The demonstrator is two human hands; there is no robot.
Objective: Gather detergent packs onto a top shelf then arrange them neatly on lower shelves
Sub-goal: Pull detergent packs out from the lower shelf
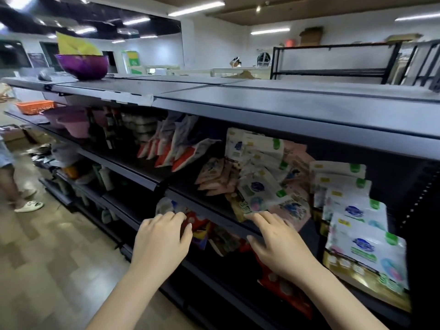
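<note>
On the middle shelf (pixel 204 206), right of centre: loose heap of white and pink detergent packs (pixel 259 184), more stacked white packs (pixel 352 210) alongside. At its front edge: right hand (pixel 278 244), fingers spread, tips touching a fallen pack. Just below: left hand (pixel 162 236), fingers relaxed, resting against red packs (pixel 197 225). Up top: purple bowl (pixel 82 65).

Two hands, left (pixel 162 236) and right (pixel 277 244), reach toward a store shelf holding five upright white detergent packs (pixel 364 248) at right; one purple bowl (pixel 82 65) and one orange basket (pixel 35 106) sit farther left. Loose packs too jumbled to count.
</note>
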